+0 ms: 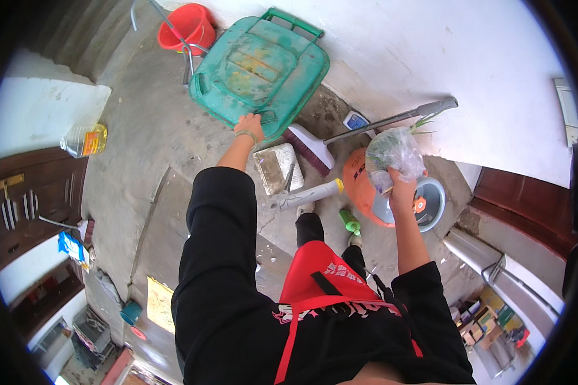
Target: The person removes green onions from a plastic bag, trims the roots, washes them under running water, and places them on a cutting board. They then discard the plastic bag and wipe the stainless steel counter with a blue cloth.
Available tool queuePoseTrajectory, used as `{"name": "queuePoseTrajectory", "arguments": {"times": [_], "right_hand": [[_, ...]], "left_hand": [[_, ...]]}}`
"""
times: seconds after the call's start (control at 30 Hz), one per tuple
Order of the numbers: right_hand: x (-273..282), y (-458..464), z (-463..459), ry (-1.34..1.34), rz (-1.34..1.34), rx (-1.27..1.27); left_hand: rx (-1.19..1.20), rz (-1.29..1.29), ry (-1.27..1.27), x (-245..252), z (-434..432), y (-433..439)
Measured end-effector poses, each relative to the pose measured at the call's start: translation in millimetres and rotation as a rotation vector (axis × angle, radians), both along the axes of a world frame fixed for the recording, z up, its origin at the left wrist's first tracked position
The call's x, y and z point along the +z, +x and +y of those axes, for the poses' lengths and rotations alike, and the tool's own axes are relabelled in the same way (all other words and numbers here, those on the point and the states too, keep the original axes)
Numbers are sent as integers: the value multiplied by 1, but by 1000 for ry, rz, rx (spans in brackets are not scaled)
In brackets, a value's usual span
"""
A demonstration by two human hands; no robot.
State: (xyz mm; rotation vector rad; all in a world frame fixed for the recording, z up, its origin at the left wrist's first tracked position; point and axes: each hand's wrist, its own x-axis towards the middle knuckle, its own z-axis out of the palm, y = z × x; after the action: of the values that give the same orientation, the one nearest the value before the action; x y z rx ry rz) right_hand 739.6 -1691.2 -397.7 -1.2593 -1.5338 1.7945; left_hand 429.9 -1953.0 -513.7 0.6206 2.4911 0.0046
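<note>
My left hand [250,126] rests at the near edge of the closed lid of a green wheeled bin [262,62], its fingers at the recessed handle. Dirt and yellowish stains mark the lid. In my right hand [401,185] is a clear plastic bag [396,156] with green leafy matter inside, some leaves poking out at the top. Beneath that hand stand an orange gas cylinder or bucket-like container [359,185] and a grey-blue basin [438,202], partly hidden by my arm.
A broom [313,147] leans against the white wall, beside a white bottle [355,121]. Near my feet are a dustpan [274,168], a grey tube [308,196] and a green bottle [349,221]. A red bucket [188,29] stands beyond the bin; an oil jug [89,140] is at left.
</note>
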Motion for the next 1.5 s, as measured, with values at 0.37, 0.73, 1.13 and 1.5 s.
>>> {"name": "queuePoseTrajectory", "arguments": {"times": [0.37,0.73,1.13,1.5], "right_hand": [[2,-136,-55,-595,-190,95],[0,-172,-62,-507,-37,511],[50,294,18,-455,-414,78],[114,556,293,-253,104,-16]], "left_hand": [[-546,367,381,215,58,-87],[-539,385,276,235,97,-100],[-349,84,361,152,47,-9],[-638,253,591,360,320,319]]}}
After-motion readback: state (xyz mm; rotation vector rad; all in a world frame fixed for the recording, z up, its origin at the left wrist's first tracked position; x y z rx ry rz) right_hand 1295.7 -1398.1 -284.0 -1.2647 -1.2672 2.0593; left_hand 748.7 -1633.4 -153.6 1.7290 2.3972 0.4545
